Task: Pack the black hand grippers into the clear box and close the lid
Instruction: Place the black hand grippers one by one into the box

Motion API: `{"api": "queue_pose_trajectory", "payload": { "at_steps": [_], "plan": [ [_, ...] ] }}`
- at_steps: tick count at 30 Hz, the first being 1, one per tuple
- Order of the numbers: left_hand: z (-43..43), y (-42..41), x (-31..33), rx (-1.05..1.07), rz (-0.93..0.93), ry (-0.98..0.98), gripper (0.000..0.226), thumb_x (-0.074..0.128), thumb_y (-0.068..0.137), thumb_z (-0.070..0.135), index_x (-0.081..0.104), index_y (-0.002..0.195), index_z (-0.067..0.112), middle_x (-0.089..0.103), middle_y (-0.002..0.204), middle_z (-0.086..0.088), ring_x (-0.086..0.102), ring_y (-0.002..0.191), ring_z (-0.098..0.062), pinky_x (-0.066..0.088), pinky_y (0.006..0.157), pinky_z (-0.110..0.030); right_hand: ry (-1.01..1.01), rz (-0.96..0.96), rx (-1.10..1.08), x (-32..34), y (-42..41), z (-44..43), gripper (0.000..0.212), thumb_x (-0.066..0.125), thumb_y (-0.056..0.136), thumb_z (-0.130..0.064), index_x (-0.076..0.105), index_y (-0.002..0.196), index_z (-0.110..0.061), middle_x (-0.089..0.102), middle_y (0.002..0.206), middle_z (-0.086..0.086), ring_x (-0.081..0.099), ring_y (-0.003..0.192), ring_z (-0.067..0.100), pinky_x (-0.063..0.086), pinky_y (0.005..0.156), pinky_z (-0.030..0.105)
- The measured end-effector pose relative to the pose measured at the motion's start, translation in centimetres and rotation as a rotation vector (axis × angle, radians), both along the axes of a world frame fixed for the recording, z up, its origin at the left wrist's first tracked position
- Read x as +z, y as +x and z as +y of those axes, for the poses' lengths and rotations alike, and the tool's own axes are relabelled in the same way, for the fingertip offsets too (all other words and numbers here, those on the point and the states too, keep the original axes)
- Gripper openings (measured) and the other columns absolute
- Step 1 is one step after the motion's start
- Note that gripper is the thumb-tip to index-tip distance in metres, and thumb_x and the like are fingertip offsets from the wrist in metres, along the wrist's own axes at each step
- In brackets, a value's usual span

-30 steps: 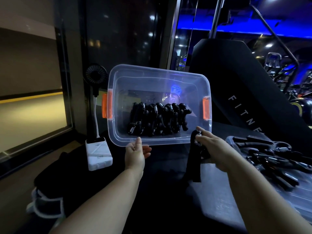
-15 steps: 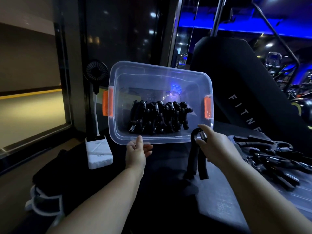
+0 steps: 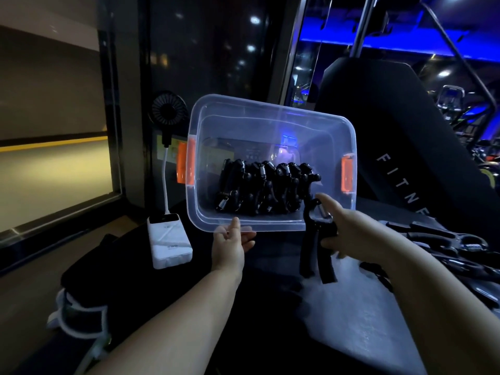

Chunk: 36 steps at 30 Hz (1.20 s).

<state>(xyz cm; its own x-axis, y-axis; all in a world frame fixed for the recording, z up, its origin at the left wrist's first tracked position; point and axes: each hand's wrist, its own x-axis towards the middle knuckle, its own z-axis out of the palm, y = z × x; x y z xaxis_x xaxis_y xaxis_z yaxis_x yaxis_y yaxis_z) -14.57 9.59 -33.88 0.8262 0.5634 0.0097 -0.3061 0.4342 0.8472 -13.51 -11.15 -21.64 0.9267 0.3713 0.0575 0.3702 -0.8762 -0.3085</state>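
Observation:
The clear box (image 3: 270, 123) with orange side latches is tilted up with its opening facing me. My left hand (image 3: 230, 243) grips its near rim from below. A row of several black hand grippers (image 3: 265, 190) lies packed along the box's lower side. My right hand (image 3: 351, 231) holds one more black hand gripper (image 3: 316, 247) by its upper part, handles hanging down, right at the box's lower right corner. A pile of loose black hand grippers (image 3: 446, 247) lies on the surface at the right.
A white power bank (image 3: 169, 240) with a small black fan (image 3: 169, 112) on a white cable stands left of the box. A black padded bench back marked FITNE (image 3: 400, 182) rises behind. A dark bag (image 3: 86, 288) sits at lower left; a pale lid-like sheet (image 3: 359, 315) lies under my right arm.
My right hand has raised its hand gripper up to the box's lower right corner. The box has tilted slightly, right side lower. My left hand keeps its hold.

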Motion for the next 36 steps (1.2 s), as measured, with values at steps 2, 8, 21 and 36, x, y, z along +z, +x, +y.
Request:
{"api": "queue_pose_trajectory", "payload": {
  "at_steps": [2, 8, 21, 36],
  "plan": [
    [0.0, -0.1, 0.1, -0.013, -0.017, -0.025, 0.017, 0.048, 0.097, 0.031, 0.046, 0.094, 0.014, 0.068, 0.084, -0.008, 0.068, 0.07, -0.013, 0.053, 0.057, -0.023, 0.039, -0.195, 0.031, 0.3, 0.5, 1.2, 0.093, 0.071, 0.081, -0.019, 0.01, 0.149, -0.039, 0.053, 0.071, -0.008, 0.057, 0.054, 0.009, 0.045, 0.052, 0.026],
    [0.0, -0.4, 0.5, 0.064, -0.071, -0.024, 0.038, 0.055, 0.094, 0.02, 0.045, 0.106, -0.016, 0.066, 0.074, -0.018, 0.066, 0.063, -0.017, 0.052, 0.055, -0.023, 0.439, -0.335, 0.017, 0.9, 2.7, 7.2, 0.089, 0.069, 0.081, -0.024, 0.008, 0.14, -0.052, 0.062, 0.099, 0.002, 0.059, 0.066, 0.018, 0.045, 0.054, 0.027],
    [0.2, -0.6, 0.5, 0.056, -0.1, -0.082, 0.051, 0.037, 0.101, 0.031, 0.044, 0.113, -0.019, 0.066, 0.087, -0.032, 0.066, 0.073, -0.027, 0.052, 0.057, -0.026, 0.29, -0.242, 0.013, -1.6, 7.5, 18.5, 0.091, 0.062, 0.088, -0.022, -0.001, 0.152, -0.033, 0.064, 0.107, 0.011, 0.054, 0.07, 0.022, 0.04, 0.057, 0.028],
    [0.1, -0.3, 0.0, 0.103, -0.135, -0.14, 0.026, 0.027, 0.103, 0.033, 0.049, 0.095, 0.021, 0.07, 0.073, -0.015, 0.069, 0.073, -0.027, 0.053, 0.062, -0.031, 0.14, -0.252, 0.047, -2.6, 10.3, 22.2, 0.081, 0.059, 0.092, -0.028, 0.005, 0.153, -0.022, 0.059, 0.085, 0.003, 0.055, 0.079, 0.025, 0.037, 0.058, 0.03]
  ]
}}
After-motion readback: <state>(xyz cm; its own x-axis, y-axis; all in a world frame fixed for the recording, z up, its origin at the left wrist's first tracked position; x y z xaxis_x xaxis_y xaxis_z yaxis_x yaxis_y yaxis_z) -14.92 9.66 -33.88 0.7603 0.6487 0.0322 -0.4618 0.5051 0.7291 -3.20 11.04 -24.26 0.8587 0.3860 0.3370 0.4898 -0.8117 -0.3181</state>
